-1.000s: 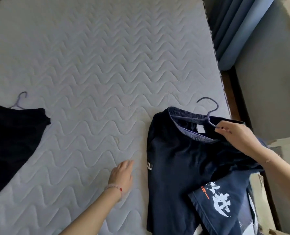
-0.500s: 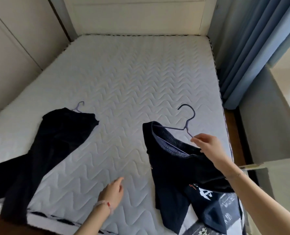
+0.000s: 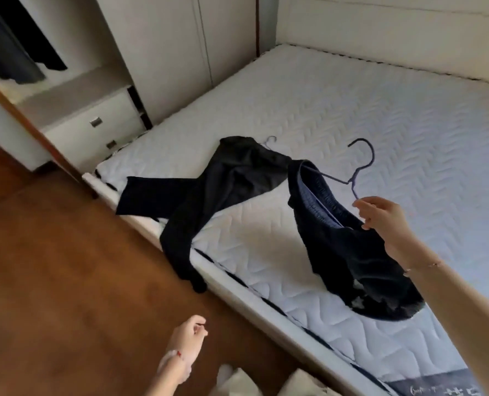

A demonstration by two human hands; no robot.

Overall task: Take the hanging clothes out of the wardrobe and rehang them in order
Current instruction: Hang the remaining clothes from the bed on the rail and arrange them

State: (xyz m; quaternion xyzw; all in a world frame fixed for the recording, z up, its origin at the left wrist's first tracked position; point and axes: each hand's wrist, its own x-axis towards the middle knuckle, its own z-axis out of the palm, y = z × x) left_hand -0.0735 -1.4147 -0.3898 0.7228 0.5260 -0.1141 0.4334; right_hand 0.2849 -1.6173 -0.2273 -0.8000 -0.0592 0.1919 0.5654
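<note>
My right hand (image 3: 380,217) pinches the shoulder wire of a dark blue hanger (image 3: 361,164) that carries navy trousers (image 3: 349,247), lifted above the mattress (image 3: 380,115) with the legs drooping onto it. A second pair, black trousers (image 3: 209,195) on a pale hanger (image 3: 270,140), lies flat across the mattress's near left corner, one leg hanging over the edge. My left hand (image 3: 187,342) hangs over the floor with loosely curled fingers, holding nothing. At the top left, dark clothes (image 3: 12,52) hang inside the open wardrobe.
White wardrobe doors (image 3: 169,52) run along the bed's left side, with a low drawer unit (image 3: 92,130) under the open bay. A brown wooden floor (image 3: 52,267) spreads at the left. A brown-edged door panel (image 3: 23,121) slants across the left. Pale fabric (image 3: 237,381) shows at the bottom.
My right hand has raised the navy trousers by their hanger off the mattress. My left hand has left the mattress and dropped over the floor. The view has swung left toward the wardrobe.
</note>
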